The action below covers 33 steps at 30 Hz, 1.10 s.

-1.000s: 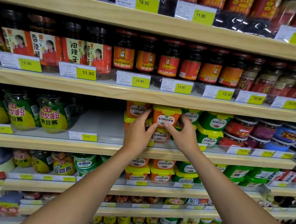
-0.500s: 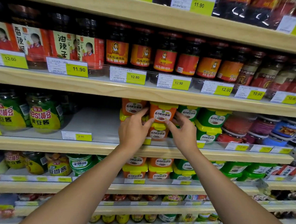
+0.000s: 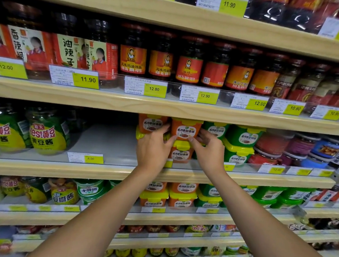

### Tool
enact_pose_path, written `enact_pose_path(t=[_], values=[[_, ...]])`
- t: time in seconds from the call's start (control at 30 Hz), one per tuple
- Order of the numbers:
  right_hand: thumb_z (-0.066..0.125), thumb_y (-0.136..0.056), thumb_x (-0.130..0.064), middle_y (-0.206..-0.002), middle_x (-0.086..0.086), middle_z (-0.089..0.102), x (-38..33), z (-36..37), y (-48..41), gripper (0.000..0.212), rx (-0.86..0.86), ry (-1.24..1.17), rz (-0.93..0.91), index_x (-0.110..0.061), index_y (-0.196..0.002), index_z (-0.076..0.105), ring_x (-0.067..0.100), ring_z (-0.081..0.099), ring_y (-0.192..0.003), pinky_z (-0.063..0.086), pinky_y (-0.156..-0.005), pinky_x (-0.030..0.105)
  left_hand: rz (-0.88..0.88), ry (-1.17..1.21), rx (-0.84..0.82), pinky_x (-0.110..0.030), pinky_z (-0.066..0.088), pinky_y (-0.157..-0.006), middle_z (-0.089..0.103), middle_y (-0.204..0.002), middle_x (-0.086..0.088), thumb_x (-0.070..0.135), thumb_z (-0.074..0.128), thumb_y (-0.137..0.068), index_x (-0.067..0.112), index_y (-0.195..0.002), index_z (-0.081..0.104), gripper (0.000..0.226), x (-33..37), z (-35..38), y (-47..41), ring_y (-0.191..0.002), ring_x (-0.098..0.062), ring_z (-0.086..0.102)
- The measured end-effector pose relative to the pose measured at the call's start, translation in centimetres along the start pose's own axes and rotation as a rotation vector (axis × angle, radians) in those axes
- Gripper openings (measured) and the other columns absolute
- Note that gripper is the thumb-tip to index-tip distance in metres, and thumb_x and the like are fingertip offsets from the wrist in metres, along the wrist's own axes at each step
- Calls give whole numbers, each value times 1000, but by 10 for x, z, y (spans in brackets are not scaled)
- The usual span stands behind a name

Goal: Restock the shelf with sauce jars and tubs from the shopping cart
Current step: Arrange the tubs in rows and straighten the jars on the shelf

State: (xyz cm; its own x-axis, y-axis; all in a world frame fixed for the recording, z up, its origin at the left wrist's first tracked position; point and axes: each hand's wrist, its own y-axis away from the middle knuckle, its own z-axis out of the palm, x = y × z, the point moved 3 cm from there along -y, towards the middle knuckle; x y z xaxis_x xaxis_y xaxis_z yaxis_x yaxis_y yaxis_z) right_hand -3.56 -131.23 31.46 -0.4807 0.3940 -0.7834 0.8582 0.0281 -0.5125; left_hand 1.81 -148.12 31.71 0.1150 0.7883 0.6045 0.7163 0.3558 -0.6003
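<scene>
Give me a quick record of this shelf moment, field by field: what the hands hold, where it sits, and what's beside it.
held item: orange plastic tub with yellow lid
left hand: grips the tub's left side
right hand: grips its right side
position: seems seated on a second orange tub
shelf: pale wooden shelf board
right neighbours: green plastic tubs with yellow lids
left neighbour: another orange tub stack, partly behind the left hand
further left: green-and-yellow labelled jars

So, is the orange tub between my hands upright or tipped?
Upright: the orange tub stands level on the tub below, yellow lid on top, label reading right way up.
</scene>
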Motion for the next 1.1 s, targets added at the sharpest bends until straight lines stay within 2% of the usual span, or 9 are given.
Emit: enact_pose_path(t=[0.1, 0.23, 0.43, 0.5, 0.63, 0.73, 0.87, 1.0, 1.1], values=[[75, -89, -25, -106, -17, 71, -1, 0, 2, 32, 2, 2, -7, -20, -121, 71, -6, 66, -97, 55, -84, 19, 14, 6, -2, -30, 55, -73, 77, -98, 7, 50, 67, -92, 33, -128, 68, 39, -1, -1, 1, -79, -14, 71], [74, -90, -24, -106, -15, 72, -3, 0, 4, 31, 14, 0, 6, -20, -120, 71, -7, 66, -97, 55, -85, 22, 36, 34, -8, -35, 58, -75, 77, -100, 5, 42, 67, -94, 32, -131, 66, 39, -4, -1, 3, -82, -18, 72], [71, -92, -24, -109, -15, 71, -5, 4, 8, 34, 6, 48, 26, -20, -126, 67, -14, 61, -96, 51, -83, 13, 43, 122, -116, -42, 58, -86, 75, -112, 8, 31, 63, -95, 37, -138, 59, 44, -16, 2, 6, -98, -18, 71], [70, -92, -23, -113, -12, 71, -6, 4, 9, 37, -9, 47, 40, -17, -128, 66, -10, 62, -100, 52, -86, 17, 46, 194, -180, -42, 57, -92, 73, -117, 7, 25, 64, -95, 35, -140, 57, 47, -21, 1, 8, -107, -15, 68], [71, -92, -22, -118, -11, 69, -8, 2, 9, 43, -74, 24, 74, -17, -133, 62, -6, 63, -105, 54, -93, 27, 119, 238, -326, -41, 47, -109, 53, -146, 8, 23, 67, -95, 31, -151, 44, 61, -24, -3, 18, -131, -10, 52], [71, -91, -20, -121, -12, 64, -12, -5, 15, 48, -118, 32, 65, -18, -137, 57, -1, 61, -107, 52, -97, 33, 230, 146, -379, -37, 39, -116, 34, -160, 10, 29, 65, -96, 32, -156, 33, 68, -23, -8, 31, -144, -9, 34], [73, -90, -31, -138, -3, 54, -10, -23, 36, 59, -141, 202, 23, -18, -143, 50, 13, 52, -124, 46, -102, 33, 380, -89, -366, -38, 20, -122, 12, -168, 9, 46, 64, -95, 37, -160, 18, 80, -18, -11, 54, -155, -16, 9], [70, -90, -41, -157, -2, 33, 6, -57, 68, 69, -205, 469, -109, -27, -150, 40, 17, 27, -146, 31, -118, 42, 467, -255, -364, -39, 0, -124, -1, -170, 9, 62, 59, -91, 42, -160, 5, 90, -5, -3, 79, -156, -17, -8], [68, -88, -50, -162, 2, 26, 28, -95, 97, 76, -192, 697, -212, -32, -154, 33, 25, 26, -148, 35, -115, 49, 531, -319, -356, -48, 6, -126, -1, -171, 5, 64, 58, -91, 39, -161, 10, 88, 10, 12, 106, -157, -20, -8]])
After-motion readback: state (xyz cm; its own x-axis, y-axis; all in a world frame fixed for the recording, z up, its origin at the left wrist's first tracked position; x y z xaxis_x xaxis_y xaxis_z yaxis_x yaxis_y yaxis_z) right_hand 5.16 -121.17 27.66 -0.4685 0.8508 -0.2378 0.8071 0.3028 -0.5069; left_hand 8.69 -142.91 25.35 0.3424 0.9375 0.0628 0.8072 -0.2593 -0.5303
